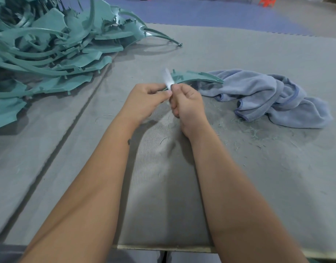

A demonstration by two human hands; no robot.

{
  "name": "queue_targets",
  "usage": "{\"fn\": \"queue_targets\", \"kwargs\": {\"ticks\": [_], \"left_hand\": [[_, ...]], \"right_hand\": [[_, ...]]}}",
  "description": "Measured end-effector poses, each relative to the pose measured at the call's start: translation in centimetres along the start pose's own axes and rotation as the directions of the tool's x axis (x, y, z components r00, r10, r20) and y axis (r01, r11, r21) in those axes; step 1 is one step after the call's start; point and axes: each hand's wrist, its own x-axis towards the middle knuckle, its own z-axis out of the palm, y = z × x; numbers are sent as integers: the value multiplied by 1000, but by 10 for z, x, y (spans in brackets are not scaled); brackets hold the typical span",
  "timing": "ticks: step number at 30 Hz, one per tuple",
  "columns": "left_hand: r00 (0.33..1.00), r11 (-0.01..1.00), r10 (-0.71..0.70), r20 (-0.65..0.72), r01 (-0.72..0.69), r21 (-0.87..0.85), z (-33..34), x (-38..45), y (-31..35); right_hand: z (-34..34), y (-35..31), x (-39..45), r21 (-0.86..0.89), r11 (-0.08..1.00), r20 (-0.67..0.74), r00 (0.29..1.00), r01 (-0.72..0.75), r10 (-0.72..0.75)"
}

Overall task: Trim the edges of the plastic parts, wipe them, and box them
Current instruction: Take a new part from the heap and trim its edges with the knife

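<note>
A curved teal plastic part [195,77] hovers just above the grey table mat, its far end over the cloth. My left hand [146,100] pinches its near end between thumb and fingers. My right hand [188,103] is curled round the handle of a trimming knife, whose blurred pale blade [168,78] stands up against the part's edge. A crumpled blue-grey cloth [267,95] lies to the right of my hands.
A big heap of teal plastic parts [49,48] fills the table's left and back-left. Thin teal shavings [256,133] litter the grey mat [163,186] by the cloth. The table's near edge runs below my forearms. Blue floor lies beyond.
</note>
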Motion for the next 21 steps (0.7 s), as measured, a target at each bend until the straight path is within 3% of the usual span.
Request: {"fn": "queue_targets", "kwargs": {"ticks": [5,9,12,17,19,21], "left_hand": [[1000,1000,9,-30,-9,9,1,-1,0],[996,997,21,-86,-15,75,4,-2,2],[984,967,95,-150,-55,249,-4,-1,7],[990,859,117,-85,-57,508,-10,-1,7],[994,903,91,-66,-54,427,-7,-2,7],[999,979,18,-50,-8,201,-5,-3,9]], "right_hand": [[-10,0,7,275,961,-184,981,-3,56],[-12,-2,9,352,936,-176,981,-11,77],[-12,-3,5,206,978,-40,999,-28,37],[-2,-2,-2,-127,991,157,987,32,-12],[1,-2,-3,-189,981,188,982,51,-15],[1,-2,-4,-200,978,177,984,60,-24]]}}
